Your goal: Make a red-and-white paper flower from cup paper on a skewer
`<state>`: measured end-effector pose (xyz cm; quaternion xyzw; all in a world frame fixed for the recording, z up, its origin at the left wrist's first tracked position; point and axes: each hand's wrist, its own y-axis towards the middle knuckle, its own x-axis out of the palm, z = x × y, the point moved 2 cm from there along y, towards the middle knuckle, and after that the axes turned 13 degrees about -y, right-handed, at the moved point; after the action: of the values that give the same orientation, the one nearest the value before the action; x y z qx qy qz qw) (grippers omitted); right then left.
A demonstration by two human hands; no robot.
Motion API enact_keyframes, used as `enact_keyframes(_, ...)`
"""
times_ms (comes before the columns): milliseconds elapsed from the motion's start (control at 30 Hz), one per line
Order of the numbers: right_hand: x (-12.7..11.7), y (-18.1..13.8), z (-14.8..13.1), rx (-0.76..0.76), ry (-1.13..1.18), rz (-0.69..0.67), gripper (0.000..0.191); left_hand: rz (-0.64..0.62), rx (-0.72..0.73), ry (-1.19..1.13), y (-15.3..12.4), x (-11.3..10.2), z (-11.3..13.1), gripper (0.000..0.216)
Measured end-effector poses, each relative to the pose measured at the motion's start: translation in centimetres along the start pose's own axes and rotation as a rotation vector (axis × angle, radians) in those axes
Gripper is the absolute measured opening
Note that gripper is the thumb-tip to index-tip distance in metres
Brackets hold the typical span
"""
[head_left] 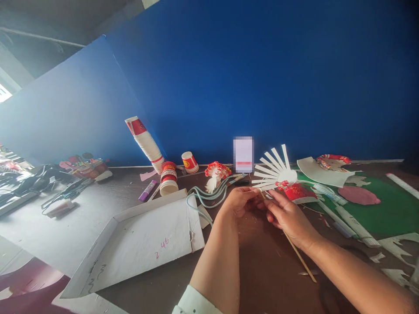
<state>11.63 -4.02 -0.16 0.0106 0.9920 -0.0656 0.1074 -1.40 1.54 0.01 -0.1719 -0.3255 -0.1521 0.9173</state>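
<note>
Far left on my feed, a flat white cardboard tray lies on the brown table. Behind it there's a purple glue stick and a leaning stack of paper cups against the blue wall. Near the tray's right corner sit scissors with pale teal handles, with a small red-and-white paper craft just behind.

Now the middle: the left hand has its fingertips pinched narrow on the top end of a thin wooden stick. The right hand is closed round the same stick, which slants out below the wrist toward me. Just beyond both hands, touching the stick's top, is the cut paper cup, white strips fanned out, red base lying to the right.

Further right, a green sheet carries a pink paper piece.
</note>
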Motion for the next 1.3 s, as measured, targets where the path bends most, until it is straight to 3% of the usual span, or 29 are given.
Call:
enact_keyframes(400, -0.3, 0.8, 1.4, -0.140, -0.155, 0.035, 0.056, 0.052, 0.007, 0.060, 0.2, 0.0, -0.2, 0.031)
enact_keyframes(567, -0.4, 0.9, 1.6, -0.145, -0.183, 0.070, 0.056, 0.028, 0.005, 0.078, -0.4, 0.6, 0.2, 0.033)
enact_keyframes(900, -0.2, 0.9, 1.6, -0.170, -0.180, 0.076, 0.055, 0.092, -0.019, 0.086, -0.6, 0.8, 0.3, 0.029)
enact_keyframes(1300, -0.1, 0.8, 1.6, -0.143, -0.177, 0.005, 0.055, 0.118, -0.002, 0.056, 0.2, 0.1, -0.1, 0.017)
